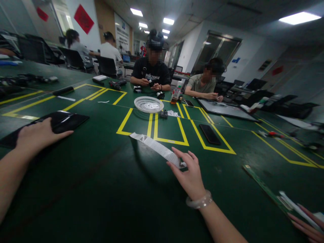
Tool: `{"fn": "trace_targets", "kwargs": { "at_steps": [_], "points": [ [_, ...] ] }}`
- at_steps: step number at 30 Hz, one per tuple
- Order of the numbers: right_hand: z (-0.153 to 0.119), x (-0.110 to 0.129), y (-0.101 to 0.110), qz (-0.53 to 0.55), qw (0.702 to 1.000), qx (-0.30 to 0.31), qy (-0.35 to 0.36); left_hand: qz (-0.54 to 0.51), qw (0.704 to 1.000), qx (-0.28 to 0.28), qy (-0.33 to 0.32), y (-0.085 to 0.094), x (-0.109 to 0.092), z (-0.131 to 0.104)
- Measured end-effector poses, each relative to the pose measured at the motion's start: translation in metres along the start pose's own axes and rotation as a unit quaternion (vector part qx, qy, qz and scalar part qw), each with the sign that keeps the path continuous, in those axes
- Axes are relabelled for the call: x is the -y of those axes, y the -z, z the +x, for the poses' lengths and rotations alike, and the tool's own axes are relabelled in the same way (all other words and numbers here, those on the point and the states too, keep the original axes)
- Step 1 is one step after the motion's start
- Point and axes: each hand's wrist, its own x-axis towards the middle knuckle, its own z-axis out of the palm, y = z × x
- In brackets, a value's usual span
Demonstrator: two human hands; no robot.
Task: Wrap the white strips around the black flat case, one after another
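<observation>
My left hand point(37, 135) lies over a glossy black flat thing point(68, 122) at the left, its thumb stretched out to the right. I cannot make out what kind of thing it is, and the other fingertips are partly hidden. Near the middle, a long strip of printed paper point(154, 144) slants down to my right hand point(189, 172). Its near end sits between my thumb and fingers, while the far end reaches a yellow tape line. A translucent bangle point(199, 201) circles my right wrist.
Ahead stand a white plastic basket point(149, 105) and a bottle point(175, 94). A black phone point(210, 134) lies inside yellow tape. At lower right, another person's hand point(307, 222) is beside a long green circuit board point(265, 189). Two people sit across the green table point(106, 202).
</observation>
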Motion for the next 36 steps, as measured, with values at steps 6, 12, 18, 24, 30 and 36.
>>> {"fn": "trace_targets", "kwargs": {
  "at_steps": [6, 12, 18, 24, 30, 36],
  "points": [
    [0.002, -0.002, 0.000, 0.007, 0.998, -0.057, -0.028, 0.064, 0.962, 0.074, 0.254, 0.017, -0.079, 0.025],
    [0.003, -0.004, 0.004, 0.013, 0.990, -0.123, -0.068, -0.033, 0.994, 0.104, 0.012, 0.021, -0.193, 0.036],
    [0.001, -0.003, 0.004, 0.014, 0.984, -0.162, -0.078, -0.121, 0.965, 0.143, -0.186, 0.006, -0.267, 0.010],
    [-0.001, 0.005, 0.002, 0.009, 0.994, -0.112, -0.016, -0.132, 0.946, 0.167, -0.245, 0.000, -0.295, 0.002],
    [-0.004, 0.013, -0.004, 0.066, 0.996, 0.051, 0.017, -0.092, 0.949, -0.034, -0.299, 0.002, -0.289, -0.002],
    [-0.005, 0.025, -0.005, 0.042, 0.969, 0.230, 0.079, -0.067, 0.939, -0.014, -0.338, 0.006, -0.278, 0.002]
  ]
}}
